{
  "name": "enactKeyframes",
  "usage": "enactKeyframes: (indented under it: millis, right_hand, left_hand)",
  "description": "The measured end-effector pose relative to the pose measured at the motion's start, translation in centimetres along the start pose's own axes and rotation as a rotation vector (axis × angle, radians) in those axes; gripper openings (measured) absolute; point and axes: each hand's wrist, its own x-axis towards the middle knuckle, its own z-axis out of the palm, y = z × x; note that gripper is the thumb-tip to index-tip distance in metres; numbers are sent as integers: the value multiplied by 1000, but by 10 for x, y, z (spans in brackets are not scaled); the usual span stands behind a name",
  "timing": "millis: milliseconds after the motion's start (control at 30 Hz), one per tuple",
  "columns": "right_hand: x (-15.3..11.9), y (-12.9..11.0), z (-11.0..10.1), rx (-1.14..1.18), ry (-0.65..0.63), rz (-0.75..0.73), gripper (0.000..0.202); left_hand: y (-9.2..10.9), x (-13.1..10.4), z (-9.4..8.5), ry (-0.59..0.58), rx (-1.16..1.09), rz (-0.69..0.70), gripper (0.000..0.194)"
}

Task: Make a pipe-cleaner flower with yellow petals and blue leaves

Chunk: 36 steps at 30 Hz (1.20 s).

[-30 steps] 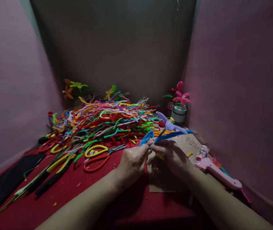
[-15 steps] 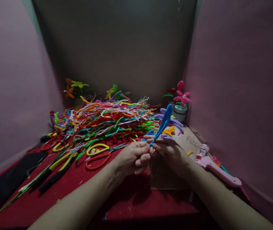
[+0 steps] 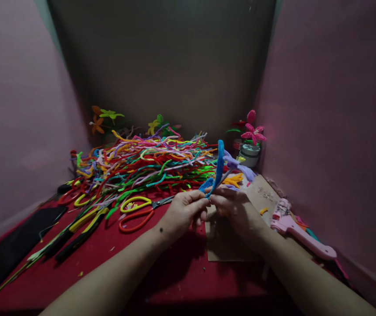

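A blue fuzzy petal piece (image 3: 220, 164) stands upright between my hands, with a smaller blue loop beside it at its lower left. My left hand (image 3: 188, 211) pinches its lower end between thumb and fingers. From the right, my right hand (image 3: 238, 210) is closed on the same lower end, fingertips touching those of my left hand. Just behind my right hand is a purple fuzzy flower (image 3: 240, 166), and orange fuzzy pieces (image 3: 233, 180) lie nearby.
A big heap of coloured pipe cleaners (image 3: 155, 164) fills the back. Scissors (image 3: 137, 221) and pliers (image 3: 85, 228) lie left; a pink glue gun (image 3: 303, 235) lies right. A board (image 3: 222, 245) sits under my right hand. Pink walls flank the red table (image 3: 109, 281).
The blue petal piece has turned from a rightward lean to upright, its tip moving left. My fingers have closed nearer together around its lower end. The view has shifted slightly.
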Motion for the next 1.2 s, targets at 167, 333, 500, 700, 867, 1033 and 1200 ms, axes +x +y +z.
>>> enactKeyframes:
  millis: [167,333,500,700,867,1033,1200]
  right_hand:
    - [2,10,-7,128,-118,76,17]
    - [1,16,-6,257,-137,95,17]
    - [0,8,-3,85,40,44,13]
    - [-4,2,0,-76,72,-34,12]
    - [-3,6,-2,-5,-58,-47,15]
    - [0,8,-1,142,-78,18,12]
    - [1,12,-1,64,81,0,11]
  left_hand:
    - [-5,5,-8,-281,-424,-188,18]
    - [-5,4,-13,-481,-467,-234,21]
    - [-1,-1,-3,-39,223,153,16]
    - [-1,-3,1,-9,124,89,20]
    - [-2,1,-6,-264,-372,-119,19]
    - [-2,2,-10,-472,-498,-188,20]
    - [0,-3,-1,20,172,138,15]
